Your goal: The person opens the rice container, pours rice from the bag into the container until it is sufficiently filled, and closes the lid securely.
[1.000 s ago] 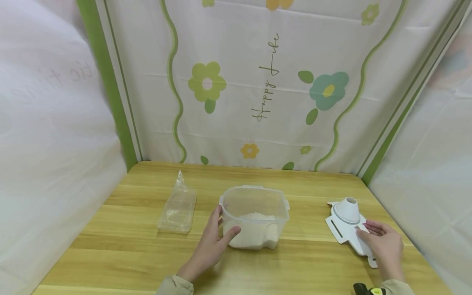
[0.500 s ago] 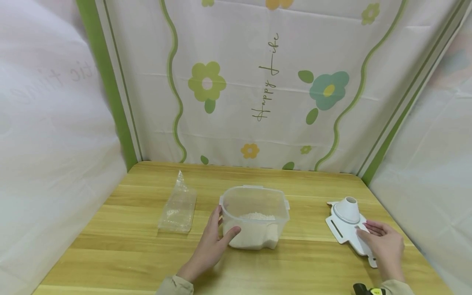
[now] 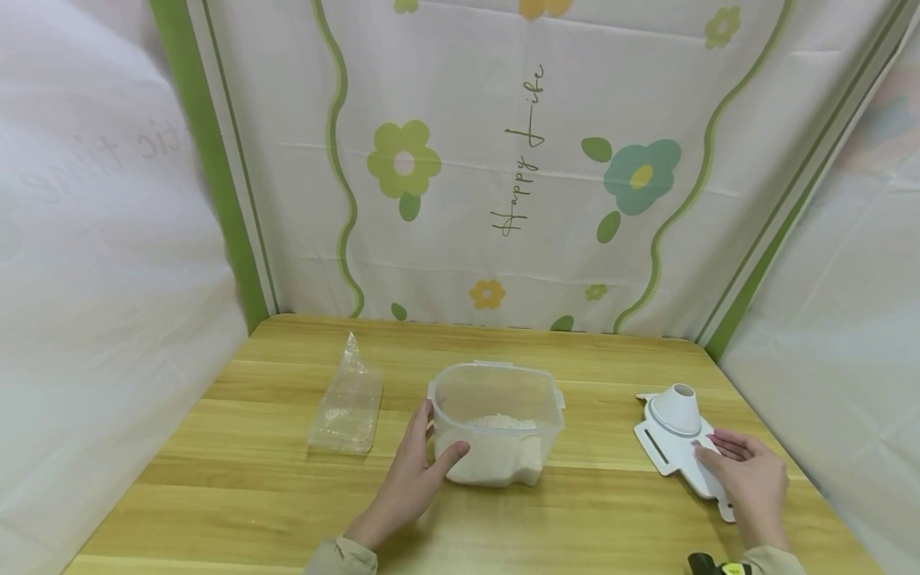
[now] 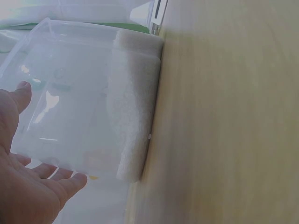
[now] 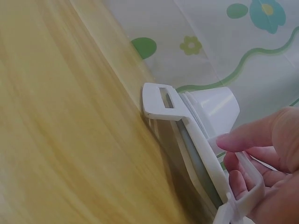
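Observation:
A clear plastic container (image 3: 470, 391) stands upright on the table, partly filled with white rice-like grains (image 3: 496, 459). My left hand (image 3: 410, 483) holds its left side, thumb on the front wall and fingers around the corner. The left wrist view shows the grains (image 4: 133, 102) banked at the base. At the right, my right hand (image 3: 755, 479) pinches the edge of a white lid (image 3: 679, 451) with side clips and a cone-shaped spout (image 3: 678, 409). In the right wrist view, thumb and fingers close on a clip side of the lid (image 5: 203, 149), which lies tilted close over the table.
A clear plastic bag (image 3: 348, 411) with a few grains inside lies left of the container. The wooden table (image 3: 237, 479) has fabric walls (image 3: 460, 239) with flower prints behind and at both sides. A black and yellow object (image 3: 719, 565) shows at the right cuff.

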A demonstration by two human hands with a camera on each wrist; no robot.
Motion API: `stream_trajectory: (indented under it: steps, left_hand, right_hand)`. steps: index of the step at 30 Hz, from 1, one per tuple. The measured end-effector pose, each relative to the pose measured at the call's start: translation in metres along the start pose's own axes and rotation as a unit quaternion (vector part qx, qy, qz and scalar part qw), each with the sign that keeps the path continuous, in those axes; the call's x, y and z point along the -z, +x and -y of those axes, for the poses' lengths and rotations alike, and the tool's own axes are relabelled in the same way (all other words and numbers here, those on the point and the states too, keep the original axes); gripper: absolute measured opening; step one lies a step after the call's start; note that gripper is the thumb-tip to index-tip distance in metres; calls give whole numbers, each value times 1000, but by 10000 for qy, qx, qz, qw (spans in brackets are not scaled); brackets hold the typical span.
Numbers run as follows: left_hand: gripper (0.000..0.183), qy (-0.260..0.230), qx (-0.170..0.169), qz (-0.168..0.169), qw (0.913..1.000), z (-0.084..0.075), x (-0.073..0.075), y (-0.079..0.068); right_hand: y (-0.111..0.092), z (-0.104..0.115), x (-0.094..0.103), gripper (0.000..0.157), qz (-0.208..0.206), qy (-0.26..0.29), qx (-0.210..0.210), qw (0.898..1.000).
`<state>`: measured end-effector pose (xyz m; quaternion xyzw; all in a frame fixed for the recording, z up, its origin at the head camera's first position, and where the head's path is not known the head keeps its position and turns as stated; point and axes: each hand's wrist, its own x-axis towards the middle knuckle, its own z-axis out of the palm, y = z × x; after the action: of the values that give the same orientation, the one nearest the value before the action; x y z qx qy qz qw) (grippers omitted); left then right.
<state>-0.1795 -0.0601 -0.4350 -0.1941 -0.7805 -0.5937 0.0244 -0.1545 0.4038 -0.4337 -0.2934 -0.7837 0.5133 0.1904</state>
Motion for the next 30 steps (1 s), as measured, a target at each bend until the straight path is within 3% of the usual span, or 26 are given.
stream_trajectory:
  steps: [19,30]
  left_hand:
    - [87,-119,-66,-15,9999,-2,-1,-1]
    - [88,-44,-34,4,10000,0,-1,0]
  right_hand:
    - [-1,1,-1,57,-50,55,70,9999]
    - [-3,1,-1,57,25,762,-18,9971]
